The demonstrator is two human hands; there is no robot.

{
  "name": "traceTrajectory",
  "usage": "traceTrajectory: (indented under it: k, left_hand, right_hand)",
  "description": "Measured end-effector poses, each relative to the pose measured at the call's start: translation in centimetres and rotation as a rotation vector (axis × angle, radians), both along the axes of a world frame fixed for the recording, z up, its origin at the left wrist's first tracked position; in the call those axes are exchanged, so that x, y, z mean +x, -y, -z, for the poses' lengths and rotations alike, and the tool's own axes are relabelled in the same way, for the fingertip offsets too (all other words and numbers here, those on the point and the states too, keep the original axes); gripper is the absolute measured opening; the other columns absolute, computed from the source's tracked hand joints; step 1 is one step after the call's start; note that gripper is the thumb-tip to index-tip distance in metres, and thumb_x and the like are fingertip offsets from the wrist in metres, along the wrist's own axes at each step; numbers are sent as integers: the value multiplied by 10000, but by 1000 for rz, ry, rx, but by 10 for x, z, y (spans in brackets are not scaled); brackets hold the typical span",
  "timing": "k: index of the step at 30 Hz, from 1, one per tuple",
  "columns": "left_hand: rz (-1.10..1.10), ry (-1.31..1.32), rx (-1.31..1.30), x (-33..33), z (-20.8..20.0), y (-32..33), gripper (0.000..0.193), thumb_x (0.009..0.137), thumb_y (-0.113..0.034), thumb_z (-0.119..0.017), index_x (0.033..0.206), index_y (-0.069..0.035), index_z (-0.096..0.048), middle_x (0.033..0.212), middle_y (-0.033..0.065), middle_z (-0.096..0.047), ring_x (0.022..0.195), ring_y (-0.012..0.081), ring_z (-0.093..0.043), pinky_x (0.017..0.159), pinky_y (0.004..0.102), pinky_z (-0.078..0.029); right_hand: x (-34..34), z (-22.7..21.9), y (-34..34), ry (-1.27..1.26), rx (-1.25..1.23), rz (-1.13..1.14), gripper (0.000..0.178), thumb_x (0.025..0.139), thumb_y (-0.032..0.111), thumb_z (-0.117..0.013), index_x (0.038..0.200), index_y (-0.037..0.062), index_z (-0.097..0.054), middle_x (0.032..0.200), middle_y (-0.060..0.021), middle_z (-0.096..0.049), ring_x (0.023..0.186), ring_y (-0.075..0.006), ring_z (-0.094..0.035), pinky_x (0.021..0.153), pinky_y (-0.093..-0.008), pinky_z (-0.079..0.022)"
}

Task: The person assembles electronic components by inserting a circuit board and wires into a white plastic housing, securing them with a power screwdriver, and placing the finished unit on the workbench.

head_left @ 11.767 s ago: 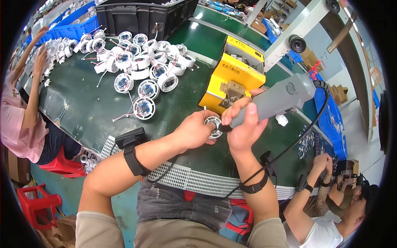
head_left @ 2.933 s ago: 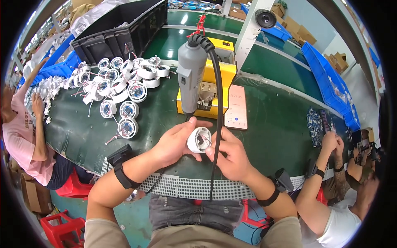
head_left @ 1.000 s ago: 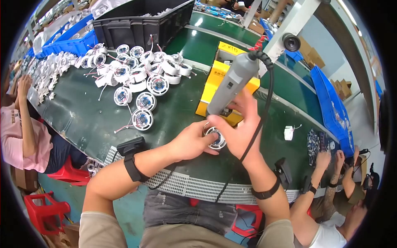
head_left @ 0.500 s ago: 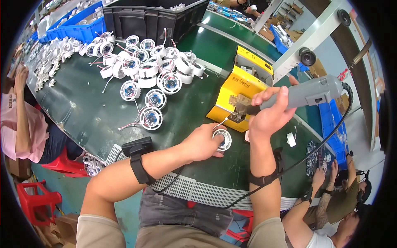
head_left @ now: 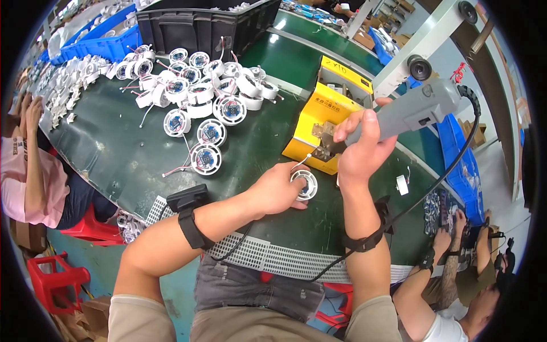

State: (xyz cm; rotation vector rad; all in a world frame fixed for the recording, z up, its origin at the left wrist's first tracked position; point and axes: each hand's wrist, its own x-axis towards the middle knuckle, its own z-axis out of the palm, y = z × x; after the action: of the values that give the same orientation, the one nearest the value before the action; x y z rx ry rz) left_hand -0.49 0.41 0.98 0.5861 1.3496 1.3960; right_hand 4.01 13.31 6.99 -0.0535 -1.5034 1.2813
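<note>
A: While I log this one, what's the left hand (head_left: 279, 190) doing?

B: Grasping. Thumb and fingers clasp a white, round, ring-rimmed plastic housing (head_left: 310, 185) by its left side, over the dark green tabletop (head_left: 137, 142); touching it or not, can't tell. Thin wire with a small white plug (head_left: 308, 157) pokes up beside that grip.

A: Right hand (head_left: 364, 139)?

B: Clenched around a grey, cylindrical power tool (head_left: 413, 114), beyond and right of the left grip. Black, flexible cable (head_left: 456, 165) loops off the tool's outer end, right of the right grip, back to the forearm.

A: Tool's tip?

B: Pointing down-left, toward a metal block (head_left: 326, 132) on the boxy yellow machine (head_left: 322, 108), just left of the right grip. Fingers hide the end; contact, can't tell.

A: Rest?

B: Similar white housings with blue circuit boards (head_left: 205, 158), piled left of and beyond the left grip. Black plastic crate (head_left: 182, 34) behind them. Small white wired piece (head_left: 402, 184) right of the right grip, slightly nearer the body.
</note>
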Motion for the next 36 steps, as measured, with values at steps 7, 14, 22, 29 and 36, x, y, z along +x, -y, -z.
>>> traceTrajectory:
  k: [7,14,22,29,36]
  left_hand:
    - [-17,6,8,0,-1,0,324,989,-75,-444,1278,71,-461,1105,148,-589,914,225,-656,801,325,-603]
    - [-8,2,9,0,1,-1,315,993,-88,-443,1263,70,-474,1151,152,-576,957,223,-641,809,326,-601]
    - [-44,-21,10,1,2,0,298,966,-71,-454,1220,77,-506,1100,165,-595,872,215,-676,741,295,-614]
    - [5,-82,12,1,-6,-1,324,1000,-144,-467,1242,69,-497,1170,146,-562,1028,215,-606,799,334,-607]
    - [40,-174,109,-11,9,7,299,957,-121,-531,1166,90,-561,1057,164,-627,917,220,-663,703,315,-620]
  right_hand:
    - [35,9,34,45,-180,-169,416,972,211,-379,1334,20,-301,641,-69,-445,487,-154,-458,459,-297,-418]
    - [39,18,40,78,-189,-209,415,961,219,-425,1313,32,-311,650,-66,-460,489,-150,-463,470,-292,-439]
    - [36,24,40,116,-166,-211,406,948,222,-452,1284,37,-320,651,-66,-454,487,-146,-465,474,-288,-449]
    - [38,31,34,82,-100,-281,382,935,217,-468,1239,28,-336,658,-69,-456,486,-148,-464,475,-286,-449]
    - [45,38,45,94,-1,-323,440,946,279,-526,1252,31,-331,778,-92,-556,625,-149,-547,607,-276,-471]
